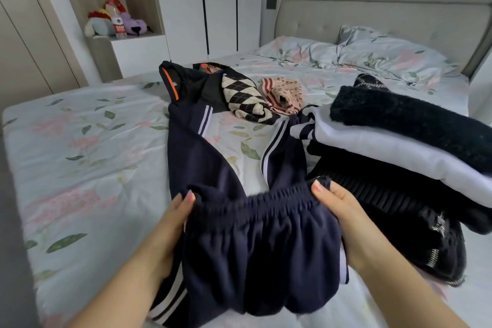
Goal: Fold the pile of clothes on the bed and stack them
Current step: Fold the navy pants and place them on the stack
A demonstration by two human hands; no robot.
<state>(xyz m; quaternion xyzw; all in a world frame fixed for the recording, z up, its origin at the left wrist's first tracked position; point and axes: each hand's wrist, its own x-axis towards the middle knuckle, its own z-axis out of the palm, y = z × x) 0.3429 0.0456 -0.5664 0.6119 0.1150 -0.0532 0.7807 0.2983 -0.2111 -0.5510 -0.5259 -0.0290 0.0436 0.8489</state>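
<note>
Around us on the bed (pixel 87 157), printed with leaves and pink blossom, the unfolded clothes lie in a small heap at mid-bed: a black top (pixel 186 82) with an orange stripe, an argyle knit (pixel 245 98) and a beige piece (pixel 283 96) with red stripes, all touching. To our right sits the stack (pixel 399 146), with a black fuzzy knit (pixel 415 120) on top, a smooth white garment (pixel 386 149) beneath, then dark ribbed cloth and a black zip piece (pixel 426 229) with metal teeth at the bottom. It crowds the right trouser leg, and its near edge lies just beside our right hand (pixel 343 216). Behind are crumpled pillows (pixel 386 56), a padded grey headboard (pixel 372 8) and a shelf (pixel 138 36) holding plush toys (pixel 117 18) and a bottle (pixel 118 25). We hold the navy trousers (pixel 261 247) by the elastic waistband near the bed's near edge. The left hand (pixel 170 224) takes one end and the right the other, each grip closed, with the thumb over the band and the fingers hidden under the cloth. The band is gathered and ruched, in soft matte jersey. The legs splay away in a V across the bed with white stripes down each side, and the left leg's far end reaches the heap.
</note>
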